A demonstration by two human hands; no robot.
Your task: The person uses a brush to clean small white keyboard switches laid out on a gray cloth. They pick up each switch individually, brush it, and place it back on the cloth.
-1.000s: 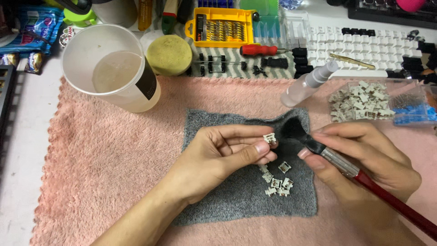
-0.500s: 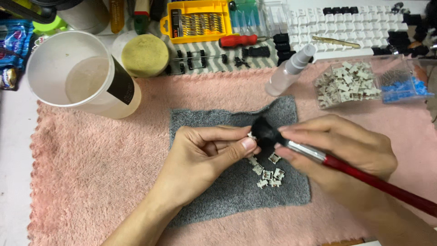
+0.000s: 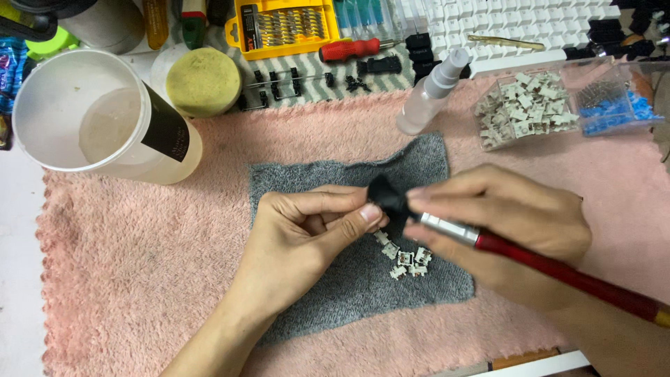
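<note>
Fingers [image 3: 363, 215] of the left hand [image 3: 307, 234] are curling inward, thumb pressing toward the forefinger, pinching something too small and too hidden to make out behind the black bristle head. Right hand [image 3: 502, 230] is gripping the brush [image 3: 447, 227], fingers pressed together around its silver ferrule, with the red handle running off toward the lower right corner. Those dark bristles are sitting right at the left thumb tip, blocking any look at what is being pinched.

Just below the two hands, a little heap of small white parts [image 3: 406, 257] is lying on the grey cloth [image 3: 335, 293], which is spread over the pink towel [image 3: 139, 279]. Well to the left, a big translucent cup [image 3: 84, 119] with a black label is standing upright on the towel's edge, and a yellow-green sponge [image 3: 204, 80] is sitting just beside it. A clear spray bottle [image 3: 433, 91] is lying tilted near the grey cloth's top corner. To the right, a clear box [image 3: 527, 108] is holding more white parts, with a second box of blue pieces [image 3: 614, 108] touching it. Along the back of the tabletop, a yellow bit case [image 3: 286, 26], a red-handled screwdriver [image 3: 349, 49] and a white keyboard frame [image 3: 516, 24] are lying.
</note>
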